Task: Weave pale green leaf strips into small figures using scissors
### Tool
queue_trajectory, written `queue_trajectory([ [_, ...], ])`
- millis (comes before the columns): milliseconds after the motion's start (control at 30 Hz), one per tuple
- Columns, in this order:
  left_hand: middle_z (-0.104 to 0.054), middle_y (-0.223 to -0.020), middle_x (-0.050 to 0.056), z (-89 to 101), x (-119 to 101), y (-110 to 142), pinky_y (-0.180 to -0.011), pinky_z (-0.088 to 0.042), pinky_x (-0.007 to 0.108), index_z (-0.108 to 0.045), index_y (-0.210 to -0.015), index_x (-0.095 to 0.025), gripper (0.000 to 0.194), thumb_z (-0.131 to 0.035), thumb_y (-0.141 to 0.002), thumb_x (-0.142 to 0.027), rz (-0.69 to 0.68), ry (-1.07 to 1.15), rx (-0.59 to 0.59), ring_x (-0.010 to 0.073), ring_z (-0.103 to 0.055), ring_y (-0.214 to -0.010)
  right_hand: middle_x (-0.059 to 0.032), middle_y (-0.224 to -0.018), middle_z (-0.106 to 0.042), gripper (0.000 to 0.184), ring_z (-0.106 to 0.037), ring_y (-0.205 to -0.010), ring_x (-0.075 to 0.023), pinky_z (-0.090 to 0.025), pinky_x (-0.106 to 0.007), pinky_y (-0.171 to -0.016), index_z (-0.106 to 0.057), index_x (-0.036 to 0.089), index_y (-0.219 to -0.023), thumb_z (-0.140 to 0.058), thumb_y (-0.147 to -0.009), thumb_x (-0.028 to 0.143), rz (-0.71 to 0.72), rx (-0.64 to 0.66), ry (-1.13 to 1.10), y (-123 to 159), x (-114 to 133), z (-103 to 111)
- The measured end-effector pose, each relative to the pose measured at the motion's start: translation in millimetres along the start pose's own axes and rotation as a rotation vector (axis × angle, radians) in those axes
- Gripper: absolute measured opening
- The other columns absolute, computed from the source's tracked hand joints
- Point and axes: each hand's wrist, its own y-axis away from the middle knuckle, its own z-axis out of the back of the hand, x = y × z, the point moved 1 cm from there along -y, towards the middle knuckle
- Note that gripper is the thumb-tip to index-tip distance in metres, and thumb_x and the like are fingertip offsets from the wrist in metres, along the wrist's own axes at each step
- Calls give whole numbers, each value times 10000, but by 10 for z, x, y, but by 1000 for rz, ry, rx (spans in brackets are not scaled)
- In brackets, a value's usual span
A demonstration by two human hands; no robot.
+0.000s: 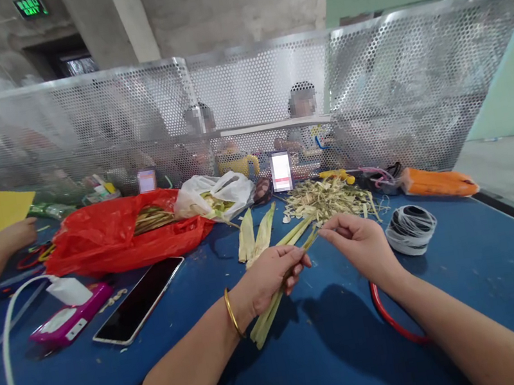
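Note:
My left hand (274,274), with a gold bangle at the wrist, is closed around a bundle of pale green, dried husk strips (268,322). The strips stick out below the palm and beyond the fingertips. My right hand (360,244) has thumb and forefinger pinched together close to the far ends of the strips; whatever is between them is too small to make out. Two wider husk pieces (264,235) lie just beyond my left hand. Behind my right hand is a heap of shredded husk scraps (331,199). Under my right forearm curves a red loop (395,323), partly hidden.
A coil of whitish cord (412,230) stands at right, near an orange packet (439,182). Left are a red plastic bag (98,237), white bag (213,193), dark-screened phone (140,302) and purple power strip (75,319). A perforated metal partition (259,81) closes the back. Another person's hand (20,235) holds yellow paper.

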Motion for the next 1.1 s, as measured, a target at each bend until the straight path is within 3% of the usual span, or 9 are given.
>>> queue_trajectory([
  [133,-364,-499,-77,36,-26,8,-444,-254,211,-588,-727,-170,321,-494,-854,-449,-115,-282,-75,73,-316,-429,40,-576,-430,152,-410,-532,-107,-317,-234,-523,-622,186,-731,-591,-857,266,250,-47,171,35,118,48],
  [267,-493,-557,-34,81,-92,34,-547,-296,233,-648,-695,-175,319,-461,-873,-363,-251,-688,-183,110,-455,-564,-14,-690,-554,193,-520,-637,-128,-364,-239,-596,-600,176,-764,-501,-925,214,495,23,306,88,196,67],
  [433,-643,-669,-2,33,-109,76,-644,-346,250,-678,-672,-184,301,-452,-856,-258,-260,-964,-102,147,-566,-693,-30,-698,-557,231,-513,-631,-143,-352,-259,-583,-601,169,-786,-449,-950,227,623,172,430,120,206,47],
  [533,-667,-697,1,-19,-95,97,-661,-356,246,-682,-694,-190,279,-448,-847,-196,-300,-1082,33,149,-577,-706,-21,-699,-564,224,-518,-651,-138,-358,-252,-594,-587,183,-744,-471,-930,233,507,275,324,93,194,45],
  [667,-667,-741,-2,-51,-147,136,-698,-374,220,-659,-707,-178,296,-433,-894,-219,-407,-1010,203,131,-577,-733,13,-609,-535,216,-469,-575,-123,-350,-247,-548,-573,191,-672,-588,-825,343,96,356,33,-15,67,39],
  [767,-631,-736,-6,-27,-212,156,-675,-372,211,-655,-746,-173,305,-421,-918,-264,-463,-822,137,119,-544,-701,51,-500,-439,292,-373,-467,-99,-296,-234,-461,-561,189,-642,-639,-722,458,-223,434,-170,-77,-81,-6],
  [833,-594,-701,-6,12,-235,149,-649,-365,221,-650,-761,-175,298,-425,-917,-293,-462,-722,-10,123,-507,-663,56,-491,-425,301,-360,-448,-95,-296,-231,-446,-551,190,-628,-641,-699,467,-292,441,-209,-77,-133,-47],
  [967,-530,-629,1,103,-204,78,-614,-347,252,-620,-729,-181,307,-415,-909,-322,-403,-570,-270,140,-464,-608,28,-548,-446,288,-403,-519,-112,-334,-240,-506,-529,197,-601,-550,-833,365,5,378,34,31,-23,-104],
  [1100,-437,-552,-19,145,-105,-23,-542,-296,251,-613,-706,-171,305,-453,-874,-368,-315,-462,-274,129,-393,-541,-61,-840,-574,257,-539,-803,-169,-428,-281,-714,-578,197,-687,-504,-915,290,397,302,28,174,198,-122],
])
